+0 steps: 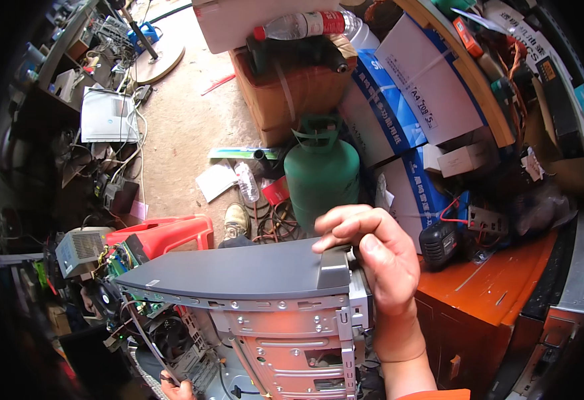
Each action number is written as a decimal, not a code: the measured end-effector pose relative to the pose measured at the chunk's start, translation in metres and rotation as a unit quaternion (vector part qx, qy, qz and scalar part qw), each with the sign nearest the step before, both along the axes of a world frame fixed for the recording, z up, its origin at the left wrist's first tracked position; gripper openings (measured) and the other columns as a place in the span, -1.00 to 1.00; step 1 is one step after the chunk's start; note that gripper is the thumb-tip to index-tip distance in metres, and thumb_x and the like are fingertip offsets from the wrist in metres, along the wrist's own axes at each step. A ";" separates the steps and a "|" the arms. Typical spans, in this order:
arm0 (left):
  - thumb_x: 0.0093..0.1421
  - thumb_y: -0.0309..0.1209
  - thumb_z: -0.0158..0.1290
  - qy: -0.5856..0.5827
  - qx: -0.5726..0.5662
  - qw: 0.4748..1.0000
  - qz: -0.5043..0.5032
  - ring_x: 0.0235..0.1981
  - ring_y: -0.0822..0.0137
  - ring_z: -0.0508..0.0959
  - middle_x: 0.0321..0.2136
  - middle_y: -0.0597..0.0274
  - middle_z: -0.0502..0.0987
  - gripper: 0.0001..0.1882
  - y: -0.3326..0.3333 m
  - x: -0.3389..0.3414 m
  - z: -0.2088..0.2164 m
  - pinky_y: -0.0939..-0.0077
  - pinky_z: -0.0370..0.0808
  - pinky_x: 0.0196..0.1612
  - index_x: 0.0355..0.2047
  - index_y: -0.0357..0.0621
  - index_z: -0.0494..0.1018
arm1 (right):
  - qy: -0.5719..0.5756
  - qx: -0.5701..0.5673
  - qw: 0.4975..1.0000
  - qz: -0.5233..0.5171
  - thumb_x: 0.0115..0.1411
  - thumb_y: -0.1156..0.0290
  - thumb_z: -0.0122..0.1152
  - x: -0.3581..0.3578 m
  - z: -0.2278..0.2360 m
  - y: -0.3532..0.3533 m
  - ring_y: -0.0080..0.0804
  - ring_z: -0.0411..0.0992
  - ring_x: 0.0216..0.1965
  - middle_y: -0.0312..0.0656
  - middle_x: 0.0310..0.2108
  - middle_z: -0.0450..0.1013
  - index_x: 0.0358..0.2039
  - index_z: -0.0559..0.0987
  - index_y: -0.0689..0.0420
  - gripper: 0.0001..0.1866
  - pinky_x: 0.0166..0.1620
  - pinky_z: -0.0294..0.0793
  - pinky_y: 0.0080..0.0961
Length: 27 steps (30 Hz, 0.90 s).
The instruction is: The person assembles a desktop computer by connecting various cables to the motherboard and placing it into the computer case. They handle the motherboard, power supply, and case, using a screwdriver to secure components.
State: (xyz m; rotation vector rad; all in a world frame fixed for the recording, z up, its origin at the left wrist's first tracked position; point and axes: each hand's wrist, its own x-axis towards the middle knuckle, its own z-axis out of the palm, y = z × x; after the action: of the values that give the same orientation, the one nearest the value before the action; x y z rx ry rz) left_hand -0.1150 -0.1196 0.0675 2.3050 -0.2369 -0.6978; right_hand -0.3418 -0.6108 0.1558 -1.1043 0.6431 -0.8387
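Note:
An open computer case (285, 327) stands in front of me, its bare metal frame and drive cage showing. Along its top lies a smooth dark grey panel (232, 270). At the right end of that panel, my right hand (388, 260) is closed over the corner, fingers on top and palm against the side. Low at the left, only part of my left hand (177, 388) shows, its fingers closed on the thin metal edge of the case. Cables and a dark fan (168, 330) are visible inside. What lies under the panel is hidden.
Left of the case are a metal power supply (82, 253), a green circuit board (130, 257) and a red plastic piece (172, 233). A green gas cylinder (322, 173) stands beyond, near stacked cartons (292, 100). An orange wooden cabinet (485, 287) borders the right.

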 end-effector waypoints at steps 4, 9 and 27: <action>0.13 -0.58 0.09 -0.055 0.084 0.993 -0.062 -0.16 0.20 0.44 -0.16 0.14 0.46 -0.59 0.001 0.004 0.005 0.24 0.46 0.01 0.02 -0.40 0.41 | 0.094 -0.143 0.985 0.013 0.53 0.32 -0.07 -0.006 -0.029 -0.016 -0.20 0.48 0.11 0.09 0.06 0.52 -0.17 0.65 0.38 -0.60 0.25 0.37 -0.34; 0.11 -0.60 0.12 -0.166 -0.014 0.983 -0.075 -0.21 0.22 0.44 -0.22 0.14 0.47 -0.63 -0.028 0.001 0.018 0.24 0.46 -0.06 -0.04 -0.37 0.42 | 0.072 -0.031 0.997 -0.013 0.63 0.01 -0.28 0.000 -0.069 -0.014 -0.33 0.56 -0.04 0.00 -0.09 0.62 -0.09 0.62 0.35 -0.36 0.15 0.48 -0.38; 0.00 -0.61 -0.03 -0.084 -0.061 0.995 -0.007 -0.36 0.53 0.33 -0.38 0.42 0.37 -0.73 -0.020 -0.005 0.017 0.62 0.30 -0.30 -0.24 -0.22 0.42 | 0.011 -0.034 0.998 -0.050 0.62 0.17 -0.05 -0.001 -0.092 -0.002 -0.60 0.45 -0.25 -0.28 -0.29 0.59 -0.20 0.66 0.25 -0.56 -0.08 0.45 -0.59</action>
State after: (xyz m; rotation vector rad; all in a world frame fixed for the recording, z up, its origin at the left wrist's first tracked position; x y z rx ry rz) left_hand -0.1196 -0.1397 0.0845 2.2478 -0.3632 -0.4824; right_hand -0.3423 -0.6124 0.0634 -1.1528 0.6967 -0.9404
